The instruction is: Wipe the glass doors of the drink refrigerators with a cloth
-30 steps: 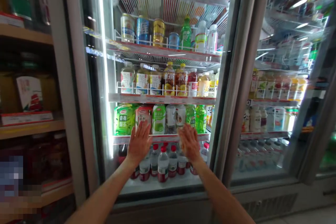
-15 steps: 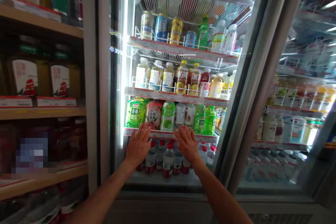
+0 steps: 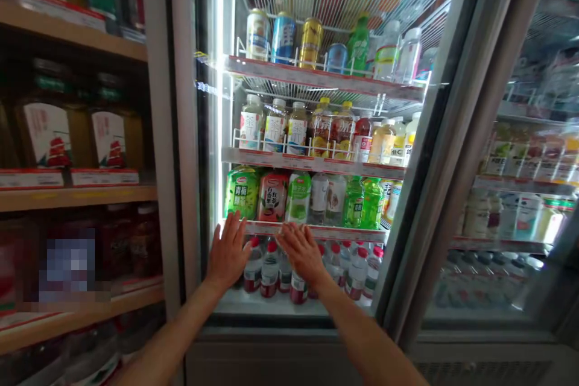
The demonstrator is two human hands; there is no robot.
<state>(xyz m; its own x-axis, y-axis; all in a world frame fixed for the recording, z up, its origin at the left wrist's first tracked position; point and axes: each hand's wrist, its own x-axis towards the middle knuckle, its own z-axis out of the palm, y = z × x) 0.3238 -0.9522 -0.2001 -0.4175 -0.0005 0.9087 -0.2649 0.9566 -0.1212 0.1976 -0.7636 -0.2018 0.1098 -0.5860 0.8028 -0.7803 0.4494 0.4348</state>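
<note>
Both hands reach toward the front of a lit drinks fridge, palms facing away from me. My left hand is open with its fingers stretched upward, overlapping the lower shelf edge below a green tea bottle. My right hand, also open, overlaps the same shelf edge below a green-labelled bottle. Neither holds anything; whether they touch the shelf or glass I cannot tell. Between them above stands a red tea bottle. Red-capped bottles stand on the fridge floor behind the hands, partly hidden.
Higher fridge shelves carry bottled teas and cans. A metal door frame slants along the right, with another drinks fridge beyond it. Wooden shelves on the left hold large juice bottles.
My right hand has moved left, closer to my left hand, which has shifted slightly left. The view has shifted a little, so the shelves appear farther right.
</note>
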